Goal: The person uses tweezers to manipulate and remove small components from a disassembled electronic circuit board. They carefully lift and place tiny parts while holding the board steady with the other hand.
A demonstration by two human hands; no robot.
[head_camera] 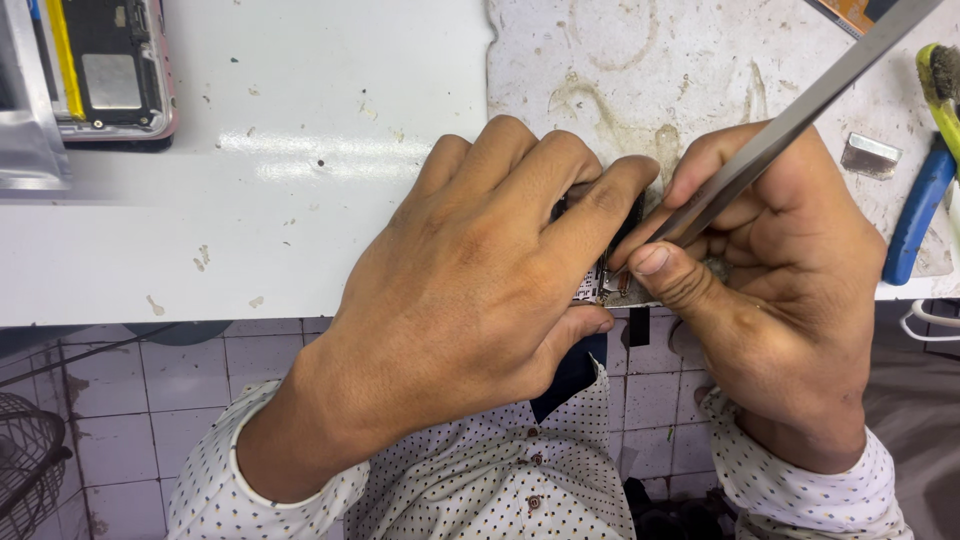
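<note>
Steel tweezers (pixel 800 115), pinched between thumb and fingers of right hand (pixel 775 290), tips down on small circuit board (pixel 600 285) at table edge (pixel 150 300), centre frame. Left hand (pixel 470 300) curled over board, fingers pressing it down, mostly hiding it. At 10 o'clock: opened phone (pixel 110 70), pink frame. At 2 o'clock: small metal shield (pixel 870 155). At 3 o'clock: blue-handled tool (pixel 915 215), yellow-green brush (pixel 940 85).
</note>
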